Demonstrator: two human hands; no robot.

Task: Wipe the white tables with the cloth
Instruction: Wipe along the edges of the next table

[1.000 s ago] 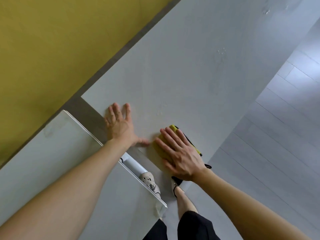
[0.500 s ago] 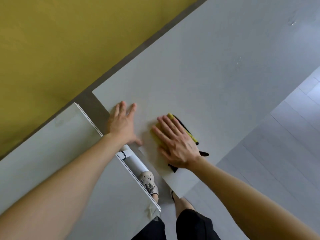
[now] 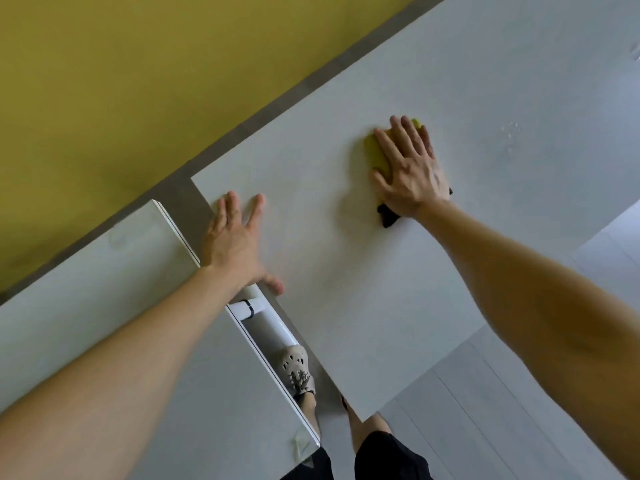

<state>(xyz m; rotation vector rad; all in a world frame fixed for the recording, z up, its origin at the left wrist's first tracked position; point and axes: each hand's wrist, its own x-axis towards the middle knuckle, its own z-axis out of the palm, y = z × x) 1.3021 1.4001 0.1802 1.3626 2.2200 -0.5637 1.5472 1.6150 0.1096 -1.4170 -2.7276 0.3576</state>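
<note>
A large white table [image 3: 346, 323] fills the middle and right of the view. My right hand [image 3: 410, 171] lies flat with straight fingers on a yellow cloth [image 3: 374, 152] with a dark edge, pressing it onto the tabletop well in from the near edge. My left hand [image 3: 235, 240] rests flat, fingers spread, on the table's left corner, its thumb along the near-left edge. A second white table [image 3: 104, 289] stands at the lower left, separated by a narrow gap.
A yellow wall [image 3: 138, 81] runs behind both tables, with a grey strip at its foot. Water drops [image 3: 510, 131] sit on the tabletop to the right of the cloth. My feet and a white table leg [image 3: 273, 327] show through the gap. Pale floorboards [image 3: 485, 410] lie at the lower right.
My right hand has slid the cloth away from the near corner, farther up and right across the table. My left hand stays planted on the left corner.
</note>
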